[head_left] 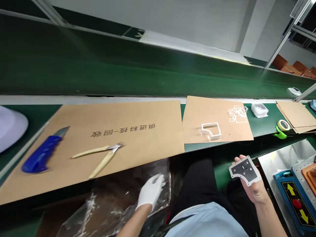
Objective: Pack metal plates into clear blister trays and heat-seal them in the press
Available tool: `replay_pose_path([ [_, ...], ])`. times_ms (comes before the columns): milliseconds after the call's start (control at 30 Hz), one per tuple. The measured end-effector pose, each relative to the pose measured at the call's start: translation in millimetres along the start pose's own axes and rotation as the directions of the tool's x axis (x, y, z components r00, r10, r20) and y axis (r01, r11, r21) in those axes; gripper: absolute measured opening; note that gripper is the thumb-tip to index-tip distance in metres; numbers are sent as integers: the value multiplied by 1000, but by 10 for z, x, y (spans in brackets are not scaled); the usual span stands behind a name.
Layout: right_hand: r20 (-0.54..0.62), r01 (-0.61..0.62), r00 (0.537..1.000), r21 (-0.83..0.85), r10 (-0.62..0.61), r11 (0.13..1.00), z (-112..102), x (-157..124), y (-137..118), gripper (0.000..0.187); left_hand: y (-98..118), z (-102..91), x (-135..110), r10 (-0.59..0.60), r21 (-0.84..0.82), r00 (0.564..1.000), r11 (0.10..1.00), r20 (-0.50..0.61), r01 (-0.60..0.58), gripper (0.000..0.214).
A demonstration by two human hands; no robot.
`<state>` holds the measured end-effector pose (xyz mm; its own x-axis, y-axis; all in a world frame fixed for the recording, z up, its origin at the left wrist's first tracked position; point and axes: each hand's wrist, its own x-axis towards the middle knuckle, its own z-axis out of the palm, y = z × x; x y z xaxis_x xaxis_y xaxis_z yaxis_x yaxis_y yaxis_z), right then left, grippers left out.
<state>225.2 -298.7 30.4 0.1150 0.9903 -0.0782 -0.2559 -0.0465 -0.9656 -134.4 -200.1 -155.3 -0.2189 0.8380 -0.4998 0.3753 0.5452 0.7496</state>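
Bare right hand (254, 191) holds a black perforated plate with a white rim (245, 170) up, palm beneath.

Its fingers curl round the plate's edge, gripping it, beside a blue control panel with yellow arrows (295, 204). The white-gloved left hand (150, 192), fingers together, lies against crumpled clear plastic film (116, 205); any grip cannot be told. Farther off, yellow-handled snips (98, 158) and a blue utility knife (41, 153) lie on brown kraft paper (138, 115), a white moulded frame (211, 131) on a second sheet (217, 108).
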Motion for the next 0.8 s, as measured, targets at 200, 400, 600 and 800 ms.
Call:
replay_pose_path([
  [200, 40, -18, 999, -15, 18, 1000, 106, 161, 49, 109, 1389, 239, -869, 609, -238, 665, 788, 431, -568, 43],
  [400, 87, -32, 996, -8, 33, 999, 173, 286, 168, 110, 2060, 508, -1150, 837, -355, 337, 501, 431, -789, 41],
  [600, 154, -70, 986, 3, 69, 998, 119, 460, 196, 107, 2063, 498, -841, 848, -238, 217, 366, 484, -900, 33],
  [800, 222, 115, 975, -434, -17, 893, -104, 1447, 83, 110, 2403, 98, -178, 875, 145, 237, 193, 422, -971, 33],
])
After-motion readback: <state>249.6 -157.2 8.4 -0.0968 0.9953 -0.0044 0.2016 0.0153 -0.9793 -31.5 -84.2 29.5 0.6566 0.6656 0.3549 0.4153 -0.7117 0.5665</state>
